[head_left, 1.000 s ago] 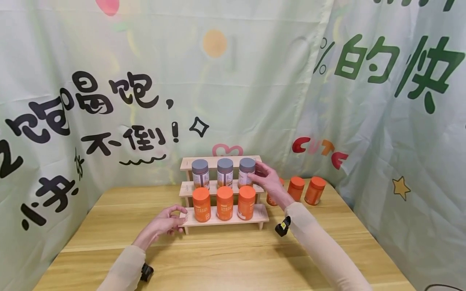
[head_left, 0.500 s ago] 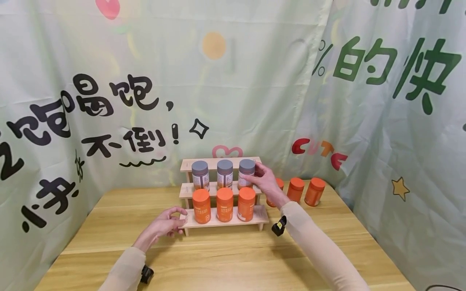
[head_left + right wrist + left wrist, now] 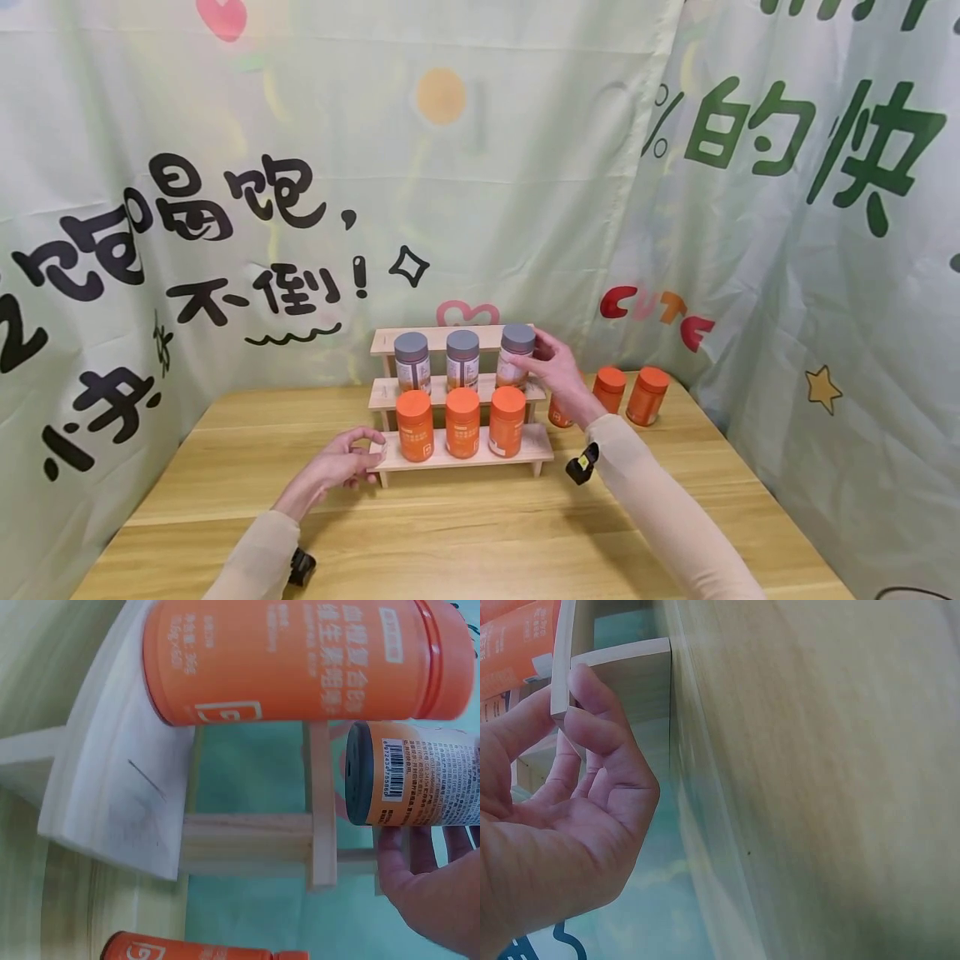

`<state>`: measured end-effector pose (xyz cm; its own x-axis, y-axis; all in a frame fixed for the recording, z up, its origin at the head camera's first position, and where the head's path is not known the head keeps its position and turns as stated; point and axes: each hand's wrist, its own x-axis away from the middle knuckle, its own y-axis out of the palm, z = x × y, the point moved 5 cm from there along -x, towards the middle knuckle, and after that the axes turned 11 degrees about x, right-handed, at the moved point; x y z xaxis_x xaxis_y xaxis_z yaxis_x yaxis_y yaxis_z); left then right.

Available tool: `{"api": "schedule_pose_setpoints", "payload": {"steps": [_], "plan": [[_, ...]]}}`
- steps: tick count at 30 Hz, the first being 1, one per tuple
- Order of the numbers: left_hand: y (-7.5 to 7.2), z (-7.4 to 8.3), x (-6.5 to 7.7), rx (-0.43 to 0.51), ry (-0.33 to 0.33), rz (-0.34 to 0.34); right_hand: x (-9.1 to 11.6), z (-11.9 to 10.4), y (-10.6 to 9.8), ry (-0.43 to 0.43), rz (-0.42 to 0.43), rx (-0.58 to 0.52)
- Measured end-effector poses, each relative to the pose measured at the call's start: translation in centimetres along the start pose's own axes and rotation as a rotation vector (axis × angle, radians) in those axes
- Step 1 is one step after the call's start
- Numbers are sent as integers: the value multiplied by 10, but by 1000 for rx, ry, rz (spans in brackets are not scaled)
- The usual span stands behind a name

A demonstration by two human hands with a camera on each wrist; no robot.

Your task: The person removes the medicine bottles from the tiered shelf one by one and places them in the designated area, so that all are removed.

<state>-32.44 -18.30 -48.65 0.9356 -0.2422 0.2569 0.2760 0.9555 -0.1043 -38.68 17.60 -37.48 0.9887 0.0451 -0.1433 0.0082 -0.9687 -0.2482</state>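
In the head view, my right hand grips the rightmost grey-capped vitamin bottle, fingers behind it and thumb in front. The right wrist view shows this bottle with its dark base exposed, apart from the middle shelf. Two more grey-capped bottles stand on that tier to its left. My left hand pinches the left end of the bottom shelf of a three-tier wooden display stand; the left wrist view shows thumb and fingertips on the board's edge. Three orange bottles stand upright on this bottom tier.
Several orange bottles stand on the wooden table to the right of the stand, one partly hidden by my right hand. The top shelf rises behind the grey-capped bottles. A printed cloth backdrop hangs behind and along both sides.
My right hand has moved the rightmost grey-capped bottle slightly right and up, off its place on the middle tier. My left hand has stayed at the stand's left end.
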Motion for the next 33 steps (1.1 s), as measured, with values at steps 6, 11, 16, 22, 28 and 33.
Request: {"api": "schedule_pose_setpoints", "payload": {"steps": [6, 11, 16, 22, 28, 33], "plan": [[-1, 0, 0, 7, 8, -8, 3, -3, -13, -19, 9, -10], [-1, 0, 0, 9, 6, -7, 8, 0, -24, -36, 9, -19], [0, 0, 0, 10, 1, 1, 15, 4, -36, -32, 18, 15], [-1, 2, 2, 23, 0, 1, 23, 10, -48, -42, 32, 29], [-1, 3, 2, 31, 2, -5, 32, 15, -55, -55, 40, 7], [-1, 2, 2, 31, 2, -5, 40, 20, -59, -36, 25, 30]]}}
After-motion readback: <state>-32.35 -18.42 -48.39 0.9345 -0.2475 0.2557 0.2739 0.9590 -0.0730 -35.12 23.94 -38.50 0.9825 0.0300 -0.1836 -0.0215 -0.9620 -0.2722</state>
